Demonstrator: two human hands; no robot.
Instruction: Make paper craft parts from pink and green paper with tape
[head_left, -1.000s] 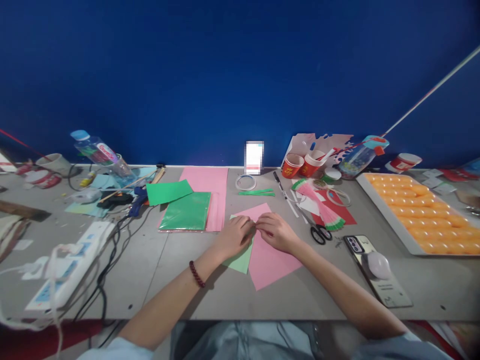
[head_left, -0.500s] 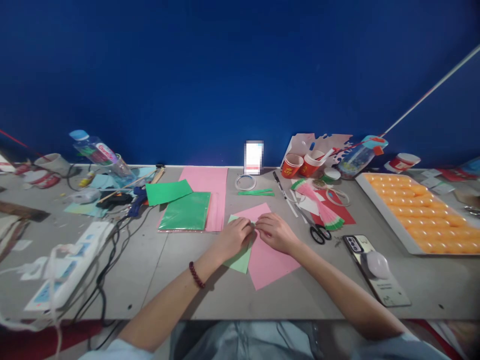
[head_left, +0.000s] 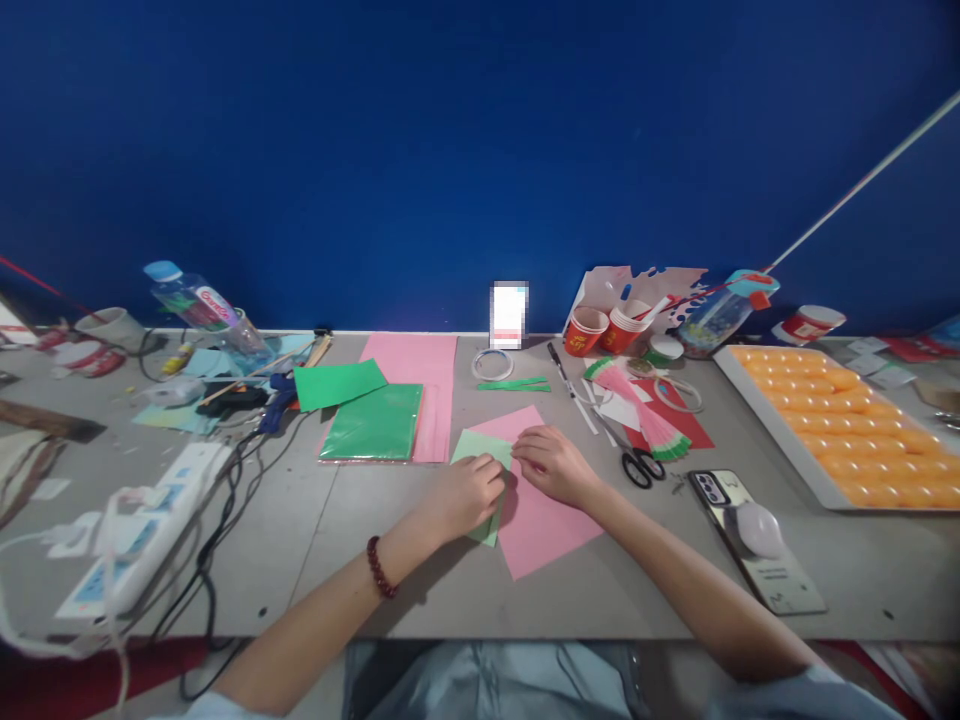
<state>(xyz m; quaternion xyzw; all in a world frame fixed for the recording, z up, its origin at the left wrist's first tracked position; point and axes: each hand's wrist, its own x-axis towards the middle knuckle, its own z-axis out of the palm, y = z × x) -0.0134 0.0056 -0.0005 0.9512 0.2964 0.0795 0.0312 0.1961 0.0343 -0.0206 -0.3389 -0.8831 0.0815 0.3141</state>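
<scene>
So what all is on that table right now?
pink sheet: one, pink, under hands
pale sheet: one, light green, under left hand
green sheets: two, green, centre left
scissors: one, black, right of pink sheet
phone: one, pale, front right
balls: many, orange, far right
cups: several, red, back
bottle: one, clear, back left
power strip: one, white, front left
left hand: one, bare, on pale sheet
right hand: one, bare, on pink sheet

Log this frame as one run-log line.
left hand: on light green sheet | right hand: on pink sheet | grip: unclear, both | nearby: scissors, right side
</scene>
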